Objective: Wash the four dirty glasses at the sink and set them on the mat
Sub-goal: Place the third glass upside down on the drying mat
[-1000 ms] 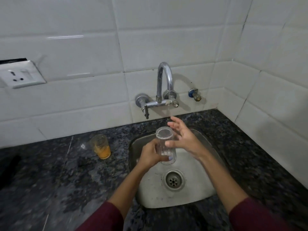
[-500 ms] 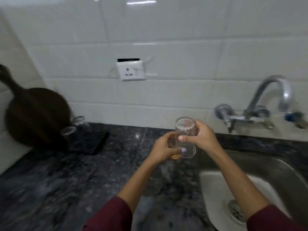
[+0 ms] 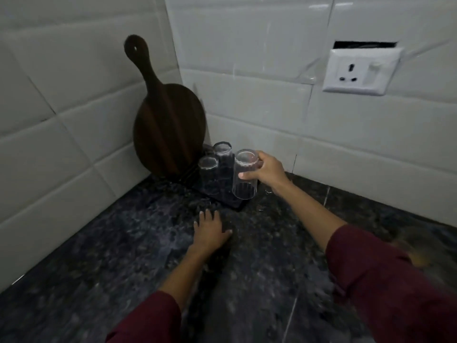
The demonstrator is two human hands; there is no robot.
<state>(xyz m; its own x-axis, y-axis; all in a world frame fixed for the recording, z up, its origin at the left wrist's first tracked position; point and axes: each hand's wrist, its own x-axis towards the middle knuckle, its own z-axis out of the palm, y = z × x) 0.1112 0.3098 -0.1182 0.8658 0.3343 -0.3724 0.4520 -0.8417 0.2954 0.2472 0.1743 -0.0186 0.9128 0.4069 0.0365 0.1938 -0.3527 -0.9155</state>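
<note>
My right hand grips a clear ribbed glass, held upside down with its rim at the near right corner of the dark mat. Two more clear glasses stand upside down on the mat: one to the left of the held glass and one behind it. My left hand rests flat on the dark granite counter just in front of the mat, fingers straight. The sink and tap are out of view.
A dark round wooden board with a handle leans in the tiled corner right behind the mat. A white wall socket sits on the back wall at the right. An orange blur shows at the right edge.
I have turned left from the sink. The glass went from both hands over the basin to my right hand alone at the mat. My left hand let go and dropped to the counter.
</note>
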